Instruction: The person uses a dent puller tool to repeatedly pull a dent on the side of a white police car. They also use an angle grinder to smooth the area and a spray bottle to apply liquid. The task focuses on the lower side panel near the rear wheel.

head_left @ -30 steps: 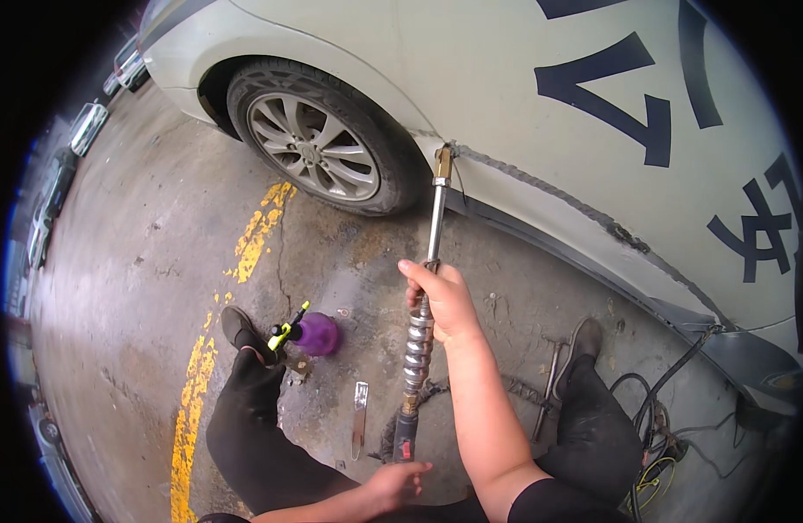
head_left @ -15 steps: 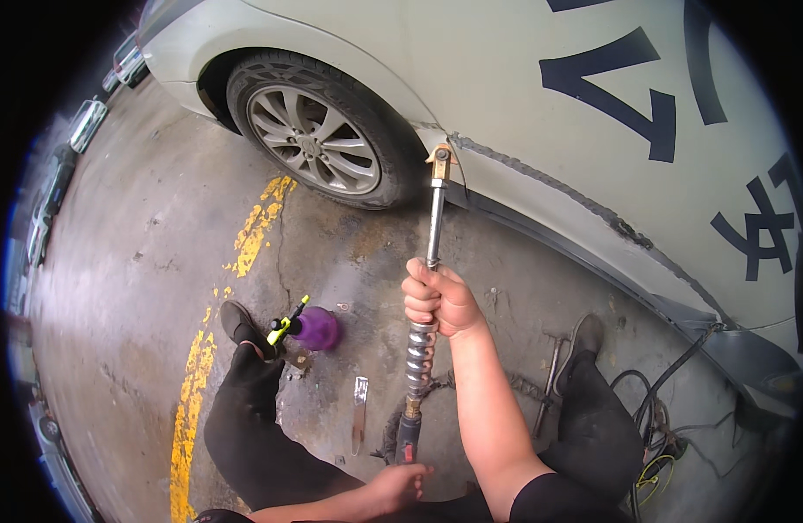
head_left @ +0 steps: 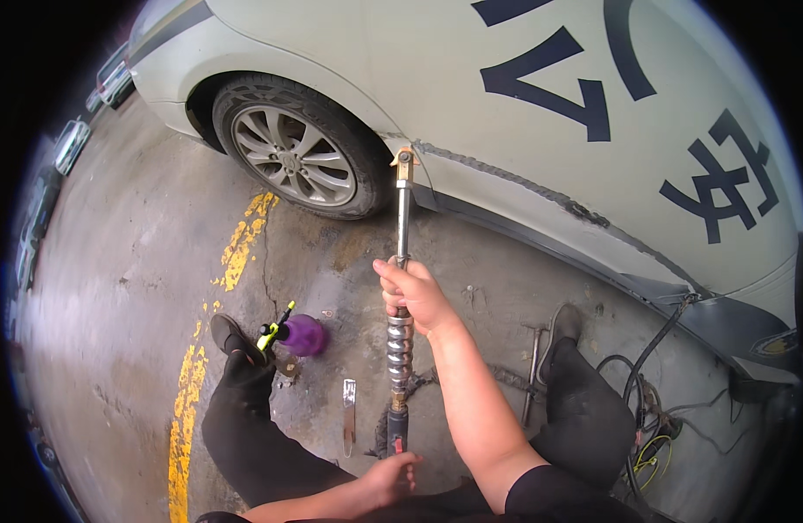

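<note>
A slide hammer dent puller point(head_left: 401, 218) runs from my lap up to the car. Its copper-coloured tip point(head_left: 405, 159) sits against the car's lower side panel point(head_left: 488, 179), at the front end of a rough, dark seam just behind the wheel. My right hand point(head_left: 413, 292) is wrapped around the middle of the tool, over the shiny ribbed part, thumb lying along the rod. Low down, my left hand point(head_left: 391, 479) is curled at the black handle point(head_left: 398, 427), its thumb by a red switch. Some left fingers are hidden by the hand itself.
Between my feet stand a purple spray bottle point(head_left: 305, 336) and a flat metal strip point(head_left: 349, 417) on the concrete. A hammer point(head_left: 532, 375) lies beside my right shoe point(head_left: 565, 331). Cables point(head_left: 645, 418) coil at the right. The wheel point(head_left: 301, 152) is ahead.
The car and the tool have shifted left in the picture, as the view turned right. My right thumb points out more. The tip stays at the same spot on the panel.
</note>
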Available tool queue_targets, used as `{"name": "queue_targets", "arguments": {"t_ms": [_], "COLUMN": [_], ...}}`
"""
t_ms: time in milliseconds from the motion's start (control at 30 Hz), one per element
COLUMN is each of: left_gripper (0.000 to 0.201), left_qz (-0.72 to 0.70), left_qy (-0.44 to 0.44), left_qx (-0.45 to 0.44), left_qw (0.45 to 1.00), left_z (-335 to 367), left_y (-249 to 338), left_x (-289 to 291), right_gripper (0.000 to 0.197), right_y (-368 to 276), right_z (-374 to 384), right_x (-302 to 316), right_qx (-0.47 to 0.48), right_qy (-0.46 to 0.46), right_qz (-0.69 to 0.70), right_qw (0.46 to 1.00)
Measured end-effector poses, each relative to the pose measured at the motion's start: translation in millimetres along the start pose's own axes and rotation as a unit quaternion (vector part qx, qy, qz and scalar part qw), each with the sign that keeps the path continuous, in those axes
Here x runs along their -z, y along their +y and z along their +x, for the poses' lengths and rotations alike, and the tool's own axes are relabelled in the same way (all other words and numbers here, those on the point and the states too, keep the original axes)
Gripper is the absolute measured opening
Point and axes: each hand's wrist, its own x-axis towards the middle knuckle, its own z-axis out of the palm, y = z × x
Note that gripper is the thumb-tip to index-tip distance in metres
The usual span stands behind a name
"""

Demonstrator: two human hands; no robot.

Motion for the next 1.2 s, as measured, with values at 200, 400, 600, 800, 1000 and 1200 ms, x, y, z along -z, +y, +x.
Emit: {"name": "queue_targets", "arguments": {"t_ms": [200, 400, 600, 800, 1000, 1200], "left_gripper": [0.03, 0.026, 0.021, 0.023, 0.028, 0.04], "left_qz": [0.07, 0.155, 0.229, 0.226, 0.159, 0.17], "left_qy": [-0.006, -0.03, -0.04, -0.016, 0.009, 0.019], "left_qx": [-0.032, -0.071, -0.089, -0.056, -0.02, 0.028], "left_qw": [0.997, 0.985, 0.969, 0.972, 0.987, 0.985], "left_z": [-18, -46, -61, -59, -46, -22], "left_y": [-36, -86, -119, -137, -123, -76], "left_x": [-2, -3, -2, -12, -19, -69], "right_gripper": [0.037, 0.038, 0.033, 0.032, 0.031, 0.031], "right_y": [-33, -62, -67, -48, -26, -43], "right_z": [-82, -193, -275, -282, -230, -166], "right_x": [-48, -57, -28, -14, 11, 31], "right_qx": [0.045, 0.135, 0.196, 0.207, 0.188, 0.13], "right_qy": [0.104, 0.163, 0.24, 0.28, 0.337, 0.361], "right_qz": [-0.16, -0.179, -0.097, -0.094, -0.166, -0.21], "right_qw": [0.98, 0.961, 0.946, 0.933, 0.908, 0.899]}}
